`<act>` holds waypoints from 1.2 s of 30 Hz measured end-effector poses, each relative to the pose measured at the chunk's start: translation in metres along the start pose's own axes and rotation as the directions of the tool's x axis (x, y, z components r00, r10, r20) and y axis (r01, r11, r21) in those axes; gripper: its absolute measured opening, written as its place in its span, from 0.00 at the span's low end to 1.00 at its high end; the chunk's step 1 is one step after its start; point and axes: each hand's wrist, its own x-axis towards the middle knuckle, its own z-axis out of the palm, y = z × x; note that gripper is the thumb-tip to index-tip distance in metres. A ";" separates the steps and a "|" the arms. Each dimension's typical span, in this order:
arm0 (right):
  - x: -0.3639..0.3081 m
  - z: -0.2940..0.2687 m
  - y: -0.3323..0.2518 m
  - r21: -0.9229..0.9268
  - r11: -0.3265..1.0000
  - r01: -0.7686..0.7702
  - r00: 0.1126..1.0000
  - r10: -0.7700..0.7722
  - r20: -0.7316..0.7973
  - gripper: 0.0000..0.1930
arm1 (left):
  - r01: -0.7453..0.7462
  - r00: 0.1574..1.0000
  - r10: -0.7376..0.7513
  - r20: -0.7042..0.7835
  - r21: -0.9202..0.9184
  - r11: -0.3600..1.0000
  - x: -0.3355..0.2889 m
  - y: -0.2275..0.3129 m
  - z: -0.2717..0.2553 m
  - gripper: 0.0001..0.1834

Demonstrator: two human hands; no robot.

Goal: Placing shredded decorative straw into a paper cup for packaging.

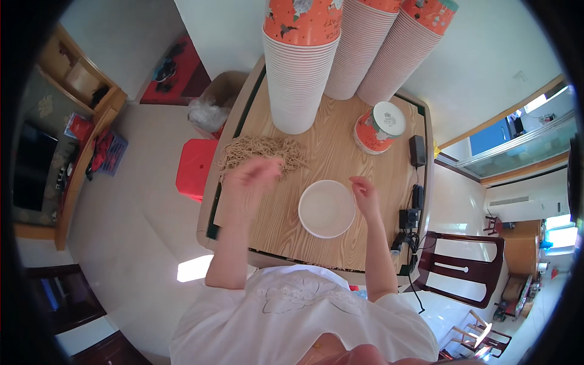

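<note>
A white paper tub (326,208) stands upright on the wooden table in front of me, its inside facing up with nothing seen in it. My right hand (365,190) is just right of its far rim, the fingers curled together; what they hold, if anything, is too small to make out. Over the near edge of a tangled pile of tan cords (277,151) is my left hand (252,173). Motion smears its fingers, so whether it grips a cord cannot be told.
Tall nested stacks of orange-and-white paper tubs (301,79) stand at the table's far side. Near them is a short orange tub stack with a round white lid (389,118). Black power adapters (417,150) and cables line the right edge. A red stool (196,167) stands left.
</note>
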 end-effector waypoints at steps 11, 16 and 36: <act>-0.030 0.027 -0.023 -0.334 0.933 -0.137 0.949 0.221 0.227 0.13 | 0.063 0.949 -0.167 0.268 0.359 0.931 -0.012 -0.211 0.074 0.09; -0.034 0.024 -0.022 -0.332 0.934 -0.134 0.954 0.213 0.213 0.13 | 0.053 0.956 -0.173 0.235 0.442 0.896 -0.009 -0.217 0.068 0.10; -0.033 0.028 -0.022 -0.094 0.986 -0.137 0.946 0.159 0.283 0.15 | 0.028 0.952 -0.157 0.263 0.436 0.900 -0.006 -0.226 0.069 0.08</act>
